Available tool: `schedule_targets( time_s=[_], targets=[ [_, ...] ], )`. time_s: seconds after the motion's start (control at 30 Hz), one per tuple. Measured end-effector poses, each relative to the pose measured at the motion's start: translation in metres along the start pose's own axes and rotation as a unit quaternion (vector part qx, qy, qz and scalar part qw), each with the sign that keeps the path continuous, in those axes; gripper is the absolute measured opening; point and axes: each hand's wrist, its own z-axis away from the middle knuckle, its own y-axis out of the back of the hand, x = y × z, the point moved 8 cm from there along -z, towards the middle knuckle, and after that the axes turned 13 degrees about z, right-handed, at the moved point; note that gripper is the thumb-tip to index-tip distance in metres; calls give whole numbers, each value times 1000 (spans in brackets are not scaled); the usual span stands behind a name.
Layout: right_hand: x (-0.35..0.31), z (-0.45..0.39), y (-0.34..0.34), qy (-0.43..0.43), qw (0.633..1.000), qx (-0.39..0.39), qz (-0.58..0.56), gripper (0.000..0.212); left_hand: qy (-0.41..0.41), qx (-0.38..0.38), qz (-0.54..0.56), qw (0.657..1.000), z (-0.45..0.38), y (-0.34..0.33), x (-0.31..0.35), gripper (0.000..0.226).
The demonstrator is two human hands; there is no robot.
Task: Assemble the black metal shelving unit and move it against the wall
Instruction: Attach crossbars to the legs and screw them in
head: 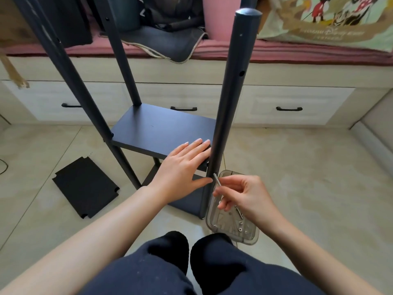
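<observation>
Seated on the tiled floor, a person lays the flat, straight-fingered left hand (184, 165) on the black shelf board (157, 129) to steady it while the right hand (244, 194) pinches a long metal bolt (217, 180) at the near upright post (230, 99), its hole just beside, with the spare shelf panel (85, 186) on the floor and the clear hardware tray (234, 209) close by.

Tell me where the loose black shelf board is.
In the head view the loose shelf board lies flat on the floor tiles at lower left, left of the shelving unit's front-left post, untouched by either hand.

Black shelf (161, 129) and posts (231, 96), smoky grey tray (253, 237), beige marbled floor tiles (308, 177), pink bedding (297, 53).
</observation>
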Motion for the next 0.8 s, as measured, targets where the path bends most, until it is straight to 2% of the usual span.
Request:
schedule_targets(
  time_s=[0.8],
  targets=[
    [-13,-1,5,29,999,41,2,17,0,19,23,1000,2,-1,2,76]
  ],
)
